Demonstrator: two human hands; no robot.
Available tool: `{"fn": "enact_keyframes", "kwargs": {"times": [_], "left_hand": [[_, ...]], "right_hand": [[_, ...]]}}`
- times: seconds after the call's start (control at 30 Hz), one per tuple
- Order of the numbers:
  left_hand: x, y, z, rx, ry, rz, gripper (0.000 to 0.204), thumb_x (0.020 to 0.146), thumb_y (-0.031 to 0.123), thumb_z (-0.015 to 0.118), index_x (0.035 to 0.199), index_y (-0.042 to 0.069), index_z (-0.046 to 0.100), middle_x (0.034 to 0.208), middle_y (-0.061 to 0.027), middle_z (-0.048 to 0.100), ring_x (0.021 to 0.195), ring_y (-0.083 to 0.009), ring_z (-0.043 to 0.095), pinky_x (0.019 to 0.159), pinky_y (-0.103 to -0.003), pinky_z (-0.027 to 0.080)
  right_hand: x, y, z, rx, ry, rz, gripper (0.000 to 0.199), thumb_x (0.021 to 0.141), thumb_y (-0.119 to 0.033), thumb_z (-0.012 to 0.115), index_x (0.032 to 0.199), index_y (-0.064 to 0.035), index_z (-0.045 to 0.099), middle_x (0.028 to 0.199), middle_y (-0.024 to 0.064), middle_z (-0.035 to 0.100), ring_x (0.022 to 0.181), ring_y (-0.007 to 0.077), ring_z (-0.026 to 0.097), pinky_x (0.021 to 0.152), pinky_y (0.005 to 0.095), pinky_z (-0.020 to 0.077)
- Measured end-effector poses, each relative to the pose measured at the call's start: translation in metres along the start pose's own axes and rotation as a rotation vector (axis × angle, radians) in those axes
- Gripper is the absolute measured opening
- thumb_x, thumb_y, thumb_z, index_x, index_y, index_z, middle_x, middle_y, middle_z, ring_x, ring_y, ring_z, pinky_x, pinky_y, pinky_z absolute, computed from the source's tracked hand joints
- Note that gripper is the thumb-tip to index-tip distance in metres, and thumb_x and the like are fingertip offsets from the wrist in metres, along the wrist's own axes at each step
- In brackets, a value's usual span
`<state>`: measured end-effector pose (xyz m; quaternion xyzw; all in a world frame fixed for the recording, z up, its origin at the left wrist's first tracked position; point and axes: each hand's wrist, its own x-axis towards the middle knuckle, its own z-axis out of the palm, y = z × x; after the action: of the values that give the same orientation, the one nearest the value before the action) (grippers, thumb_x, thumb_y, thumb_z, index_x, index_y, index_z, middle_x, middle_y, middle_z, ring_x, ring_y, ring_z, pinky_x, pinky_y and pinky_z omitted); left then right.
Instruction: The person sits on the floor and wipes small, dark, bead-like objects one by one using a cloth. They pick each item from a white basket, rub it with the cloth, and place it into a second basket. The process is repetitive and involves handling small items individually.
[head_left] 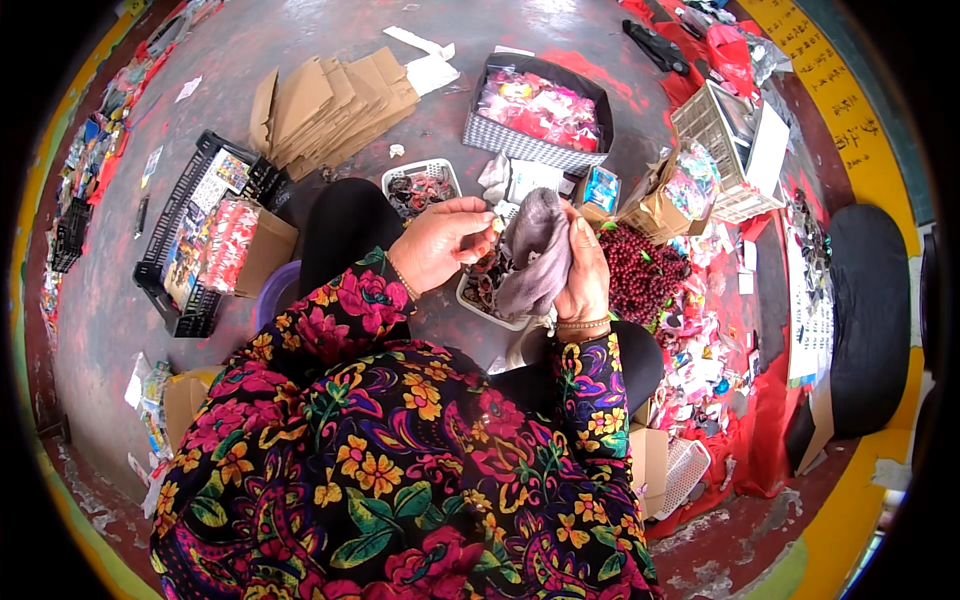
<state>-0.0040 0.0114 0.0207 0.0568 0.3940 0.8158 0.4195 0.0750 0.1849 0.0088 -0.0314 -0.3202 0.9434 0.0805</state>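
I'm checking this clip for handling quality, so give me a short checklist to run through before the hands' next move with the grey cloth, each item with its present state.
1. Right hand has a firm hold on the grey cloth: ok, fingers wrap its side.
2. Left hand pinches something at the cloth's top edge: cannot tell, the item is too small to make out.
3. Cloth hangs free of the floor: ok, held up above the small white tray.
4. Tray sits directly under the hands: ok.
5. Heap of dark red beads stays apart from the cloth: ok, it lies to the right.
6. What the cloth covers or wraps: cannot tell, hidden.
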Motion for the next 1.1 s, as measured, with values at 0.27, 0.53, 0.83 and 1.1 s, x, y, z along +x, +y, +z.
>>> {"fn": "enact_keyframes", "kwargs": {"times": [0.27, 0.53, 0.83, 1.1], "left_hand": [[0.003, -0.007, 0.005, -0.159, 0.065, -0.248, 0.013, 0.085, 0.017, 0.052, 0.087, 0.004, 0.054, 0.069, -0.0012, 0.05, 0.052, -0.0061, 0.043, 0.039, -0.015, 0.03], [-0.002, -0.011, 0.013, 0.071, 0.065, -0.12, 0.007, 0.084, 0.012, 0.054, 0.081, 0.005, 0.055, 0.068, -0.0003, 0.053, 0.052, -0.0051, 0.045, 0.039, -0.017, 0.028], [-0.005, -0.008, 0.012, 0.236, 0.048, -0.055, 0.007, 0.086, 0.011, 0.052, 0.082, 0.005, 0.053, 0.071, -0.0005, 0.053, 0.054, -0.0037, 0.044, 0.04, -0.015, 0.028], [-0.005, -0.004, 0.01, 0.332, -0.08, -0.065, 0.01, 0.086, 0.011, 0.051, 0.077, 0.006, 0.05, 0.073, -0.0019, 0.054, 0.053, -0.004, 0.04, 0.044, -0.016, 0.027]], "right_hand": [[-0.005, 0.012, 0.005, -0.772, -0.287, -0.21, 0.031, 0.081, 0.003, 0.055, 0.111, -0.0028, 0.057, 0.116, 0.0078, 0.051, 0.115, 0.0159, 0.042, 0.096, 0.0271, 0.0312], [0.004, 0.007, 0.0, -0.789, -0.197, -0.242, 0.022, 0.077, 0.003, 0.06, 0.099, -0.0021, 0.06, 0.097, 0.0035, 0.054, 0.092, 0.0122, 0.051, 0.081, 0.0234, 0.0402], [-0.003, 0.008, 0.01, -0.481, -0.084, -0.001, 0.012, 0.079, 0.003, 0.058, 0.091, -0.0008, 0.06, 0.086, 0.0011, 0.059, 0.083, 0.0096, 0.054, 0.078, 0.0234, 0.0419], [0.001, 0.017, -0.015, -0.187, 0.04, 0.032, 0.01, 0.078, 0.001, 0.06, 0.088, -0.0003, 0.062, 0.087, 0.0032, 0.062, 0.08, 0.01, 0.055, 0.076, 0.0229, 0.0429]]}}
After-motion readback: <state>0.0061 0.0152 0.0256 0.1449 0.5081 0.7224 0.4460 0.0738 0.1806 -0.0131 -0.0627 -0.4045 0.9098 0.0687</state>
